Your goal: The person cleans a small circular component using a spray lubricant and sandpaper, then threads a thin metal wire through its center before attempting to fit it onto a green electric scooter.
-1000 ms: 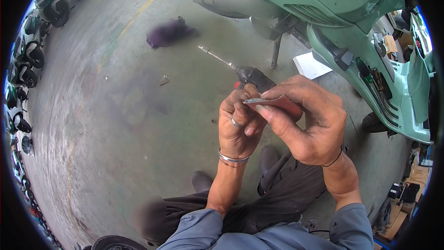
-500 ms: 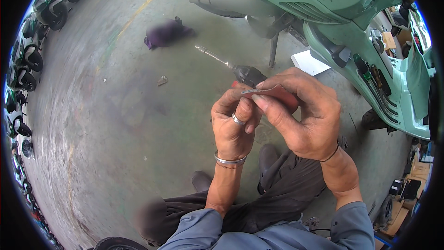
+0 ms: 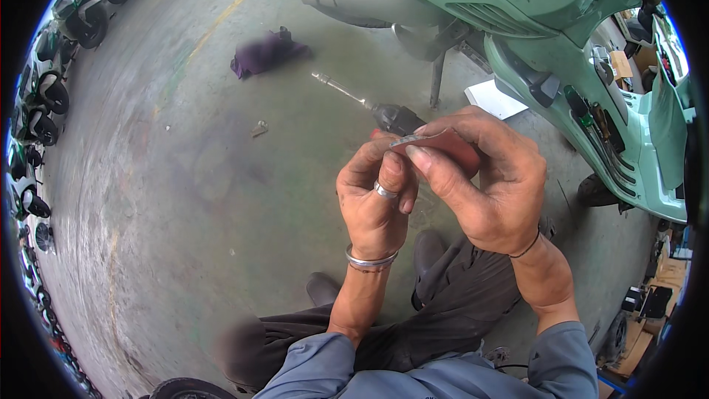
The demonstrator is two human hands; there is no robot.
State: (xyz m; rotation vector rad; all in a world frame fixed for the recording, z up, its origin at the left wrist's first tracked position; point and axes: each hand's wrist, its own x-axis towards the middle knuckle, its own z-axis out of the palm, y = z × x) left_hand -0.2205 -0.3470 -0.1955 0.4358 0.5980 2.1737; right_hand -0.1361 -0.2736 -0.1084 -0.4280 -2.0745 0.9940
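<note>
A bent reddish-brown piece of sandpaper (image 3: 454, 152) is pinched between the thumb and fingers of my right hand (image 3: 506, 185). My left hand (image 3: 373, 207) is closed, its thumb and fingertips meeting the left end of the sheet. A small greyish bit shows at that end, but whatever my left fingers hold is mostly hidden. Just beyond both hands, a black power tool (image 3: 397, 118) with a long silver shaft lies on the floor, partly covered by my fingers.
A green scooter (image 3: 517, 0) stands at the upper right on its stand, with screwdrivers (image 3: 580, 111) on its footboard. On the floor (image 3: 148, 214) lie a purple cloth (image 3: 266, 53), a white sheet (image 3: 495, 99) and a small scrap (image 3: 258, 129). Parked scooters (image 3: 88, 22) line the left.
Both hands have shifted slightly to the right. The sandpaper tilts a little differently, and the right thumb sits a touch further along it.
</note>
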